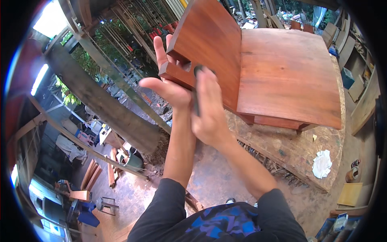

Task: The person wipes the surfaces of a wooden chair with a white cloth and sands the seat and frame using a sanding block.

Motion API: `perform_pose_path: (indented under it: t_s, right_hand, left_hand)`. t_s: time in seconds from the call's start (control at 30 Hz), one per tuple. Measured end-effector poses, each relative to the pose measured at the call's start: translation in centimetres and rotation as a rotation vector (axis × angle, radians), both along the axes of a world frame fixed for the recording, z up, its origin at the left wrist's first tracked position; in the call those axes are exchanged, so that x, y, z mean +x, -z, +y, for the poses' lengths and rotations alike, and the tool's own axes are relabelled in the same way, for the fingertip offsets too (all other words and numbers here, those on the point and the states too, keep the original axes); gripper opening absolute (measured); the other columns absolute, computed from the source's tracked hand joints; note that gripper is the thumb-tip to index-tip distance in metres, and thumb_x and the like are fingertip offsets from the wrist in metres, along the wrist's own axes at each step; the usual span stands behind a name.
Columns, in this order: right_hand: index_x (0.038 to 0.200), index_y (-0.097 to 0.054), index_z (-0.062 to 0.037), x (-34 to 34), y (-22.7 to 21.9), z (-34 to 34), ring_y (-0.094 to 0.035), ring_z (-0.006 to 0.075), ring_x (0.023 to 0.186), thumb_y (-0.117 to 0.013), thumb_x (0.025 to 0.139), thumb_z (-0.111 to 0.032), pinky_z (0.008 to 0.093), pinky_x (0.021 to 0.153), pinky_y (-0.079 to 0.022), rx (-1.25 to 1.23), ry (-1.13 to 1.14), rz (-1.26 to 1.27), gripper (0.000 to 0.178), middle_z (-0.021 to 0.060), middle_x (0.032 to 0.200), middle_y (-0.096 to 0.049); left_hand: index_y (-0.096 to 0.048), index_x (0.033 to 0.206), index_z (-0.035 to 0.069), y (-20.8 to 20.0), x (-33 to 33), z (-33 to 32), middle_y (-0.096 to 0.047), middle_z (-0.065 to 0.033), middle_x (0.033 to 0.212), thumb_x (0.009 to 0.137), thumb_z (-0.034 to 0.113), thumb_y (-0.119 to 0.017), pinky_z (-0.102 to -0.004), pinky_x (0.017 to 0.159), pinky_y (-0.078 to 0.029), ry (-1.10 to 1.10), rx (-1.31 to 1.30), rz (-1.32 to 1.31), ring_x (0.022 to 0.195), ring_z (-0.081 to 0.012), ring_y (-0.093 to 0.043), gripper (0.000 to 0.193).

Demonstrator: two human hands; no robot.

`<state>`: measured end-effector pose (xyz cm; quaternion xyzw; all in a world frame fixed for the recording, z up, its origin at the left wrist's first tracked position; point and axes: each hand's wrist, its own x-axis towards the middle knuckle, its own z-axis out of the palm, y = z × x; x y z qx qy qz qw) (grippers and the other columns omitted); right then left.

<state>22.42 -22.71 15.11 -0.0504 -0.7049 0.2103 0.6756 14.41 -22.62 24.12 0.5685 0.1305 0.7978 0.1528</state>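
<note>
A reddish-brown wooden chair (288, 76) lies on the worktable, with one broad curved panel (209, 40) standing up toward me. The panel's near end has a square notch cut in it. My left hand (175, 90) is at this notched end, palm against the wood, its thumb and fingers stretched out and spread. Pressed flat under the fingers of my right hand (210, 109) is a dark, thin pad (196, 99), held along the panel's lower edge. The right hand is slightly blurred, and much of the pad is hidden beneath it.
The worktable (278, 151) has a worn top, with a crumpled white cloth (322, 164) near its right corner. A leaning trunk-like post (109, 105) stands to my left. Beyond it are a stool (107, 205) and wooden strips (91, 175). Boards (365, 97) lean at the right.
</note>
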Motion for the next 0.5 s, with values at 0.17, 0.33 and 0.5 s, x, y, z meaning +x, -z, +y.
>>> perform_pose_path:
  t_s: [0.17, 0.33, 0.5]
  right_hand:
    - [0.159, -0.023, 0.0076, 1.5, -0.7, 2.0, -0.021, 0.0456, 0.155, -0.057, 0.09, -0.005, 0.0475, 0.128, -0.016, 0.095, -0.094, -0.142, 0.077, 0.0316, 0.164, -0.023]
    - [0.156, -0.027, 0.0099, 1.8, 6.4, 2.3, -0.024, 0.0503, 0.151, -0.061, 0.093, -0.019, 0.0545, 0.125, -0.02, -0.312, 0.006, -0.118, 0.077, 0.0355, 0.16, -0.026]
    - [0.157, -0.029, 0.0075, 0.0, -3.2, 0.5, -0.029, 0.0497, 0.149, -0.059, 0.098, -0.032, 0.0532, 0.124, -0.023, 0.089, 0.01, -0.013, 0.077, 0.0334, 0.158, -0.032]
  left_hand:
    - [-0.019, 0.165, 0.018, -0.7, -0.8, -0.5, -0.034, -0.01, 0.165, 0.098, 0.061, -0.055, -0.0523, 0.123, -0.029, 0.051, -0.052, 0.068, 0.15, -0.0318, -0.034, 0.087]
    - [-0.024, 0.163, 0.021, -0.5, -0.4, -0.3, -0.032, -0.0125, 0.165, 0.098, 0.057, -0.055, -0.055, 0.123, -0.03, 0.1, -0.049, 0.022, 0.151, -0.034, -0.032, 0.081]
    - [-0.022, 0.162, 0.012, 0.6, 0.0, -0.1, -0.034, -0.0111, 0.164, 0.094, 0.056, -0.057, -0.0509, 0.124, -0.029, 0.217, -0.121, -0.049, 0.15, -0.0313, -0.034, 0.088]
